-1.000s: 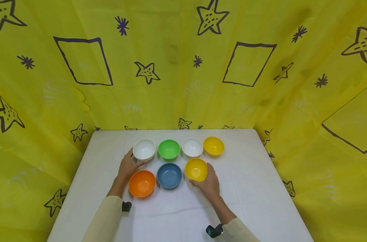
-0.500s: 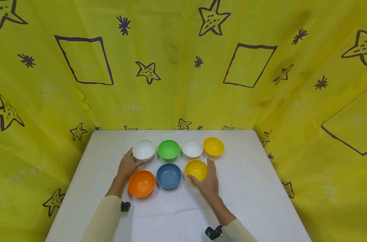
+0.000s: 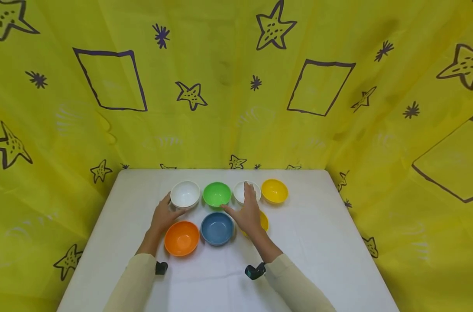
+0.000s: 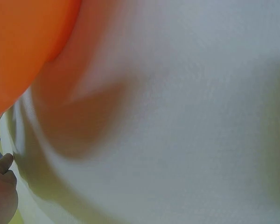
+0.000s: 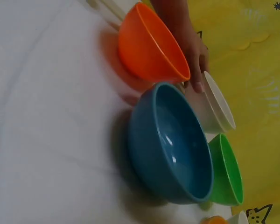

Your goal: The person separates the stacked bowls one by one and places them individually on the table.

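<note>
At the left end of the back row, my left hand (image 3: 164, 218) holds a white bowl (image 3: 185, 194), thumb at its near side and fingers round its left. A second rim under this bowl's edge suggests two nested bowls. My right hand (image 3: 247, 215) is spread and holds nothing, over the near yellow bowl (image 3: 264, 222), which it partly hides. Its thumb points to the green bowl (image 3: 217, 193); its fingertips overlap the other white bowl (image 3: 239, 193). The blue bowl (image 5: 172, 144) stands left of this hand, beside the orange bowl (image 3: 182, 238).
Another yellow bowl (image 3: 274, 191) ends the back row at the right. All bowls stand upright on a white-covered table (image 3: 318, 242). Yellow curtains (image 3: 221, 130) with drawn stars close off the back and both sides. Each wrist carries a small dark camera (image 3: 255, 271).
My right hand has let go of the near yellow bowl and moved left and away from me, over it. The left hand stays at the white bowl.
</note>
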A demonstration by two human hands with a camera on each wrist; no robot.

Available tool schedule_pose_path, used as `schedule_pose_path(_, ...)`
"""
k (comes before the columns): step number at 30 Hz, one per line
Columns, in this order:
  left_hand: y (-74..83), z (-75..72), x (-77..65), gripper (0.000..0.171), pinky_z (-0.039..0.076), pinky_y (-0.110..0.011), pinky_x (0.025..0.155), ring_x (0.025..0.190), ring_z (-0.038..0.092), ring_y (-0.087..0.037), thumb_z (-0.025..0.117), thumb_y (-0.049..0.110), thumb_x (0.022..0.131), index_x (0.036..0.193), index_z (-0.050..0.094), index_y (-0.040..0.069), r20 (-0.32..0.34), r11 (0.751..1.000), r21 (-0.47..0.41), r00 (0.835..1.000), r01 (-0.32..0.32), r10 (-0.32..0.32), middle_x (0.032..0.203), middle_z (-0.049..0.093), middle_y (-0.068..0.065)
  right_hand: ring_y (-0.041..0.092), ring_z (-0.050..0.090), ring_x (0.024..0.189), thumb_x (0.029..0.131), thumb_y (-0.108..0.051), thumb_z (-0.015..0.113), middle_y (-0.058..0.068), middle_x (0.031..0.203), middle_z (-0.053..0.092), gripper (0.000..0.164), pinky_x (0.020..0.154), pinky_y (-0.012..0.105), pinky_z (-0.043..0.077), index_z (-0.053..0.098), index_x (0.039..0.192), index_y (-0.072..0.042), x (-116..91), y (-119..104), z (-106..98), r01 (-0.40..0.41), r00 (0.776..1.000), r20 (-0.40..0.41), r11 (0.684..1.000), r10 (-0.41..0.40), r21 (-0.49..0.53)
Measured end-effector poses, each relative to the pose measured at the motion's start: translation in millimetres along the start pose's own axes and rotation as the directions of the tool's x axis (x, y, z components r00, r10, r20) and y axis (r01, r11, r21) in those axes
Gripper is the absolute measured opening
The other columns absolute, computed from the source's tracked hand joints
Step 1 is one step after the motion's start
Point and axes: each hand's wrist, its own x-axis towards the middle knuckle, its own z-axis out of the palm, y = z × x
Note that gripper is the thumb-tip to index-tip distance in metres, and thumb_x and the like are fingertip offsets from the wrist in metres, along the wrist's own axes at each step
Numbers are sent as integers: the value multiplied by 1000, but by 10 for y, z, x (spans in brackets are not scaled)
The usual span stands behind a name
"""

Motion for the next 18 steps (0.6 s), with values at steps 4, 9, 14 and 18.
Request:
schedule_pose_path(4, 9, 1, 5, 103, 22, -66, 123, 152, 28, -46, 85, 37, 90, 165, 25, 1, -6, 1000, 3, 1000, -9, 9, 167, 33, -24, 37, 19, 158, 82, -56, 86, 20, 172, 21, 118, 122, 61, 28, 22, 167, -5, 252, -123, 99, 18, 999, 41, 999, -17, -28)
schedule_pose_path(9, 17, -13, -3, 102, 23, -67, 121, 151, 30, -48, 85, 38, 90, 164, 26, 0, -12, 1000, -1, 1000, -19, 19, 165, 34, -26, 39, 20, 158, 83, -56, 85, 21, 172, 20, 117, 122, 61, 29, 22, 167, -5, 507, -322, 267, 19, 991, 135, 999, -15, -32)
schedule_pose_path(14, 18, -4, -21, 100, 24, -69, 120, 149, 33, -50, 85, 36, 90, 163, 29, -1, -11, 1000, -4, 999, -30, 30, 163, 36, -27, 40, 20, 158, 83, -63, 81, 20, 172, 20, 117, 123, 61, 27, 22, 167, -5, 638, -463, 494, 34, 967, 253, 995, -8, -97)
schedule_pose_path(18, 10, -7, -25, 99, 25, -68, 120, 149, 34, -49, 85, 37, 90, 163, 30, 1, -11, 1000, -2, 1000, -20, 20, 163, 38, -26, 38, 20, 158, 85, -66, 78, 20, 171, 23, 116, 124, 58, 26, 23, 167, -4, 699, -558, 668, 83, 948, 318, 985, -30, -152)
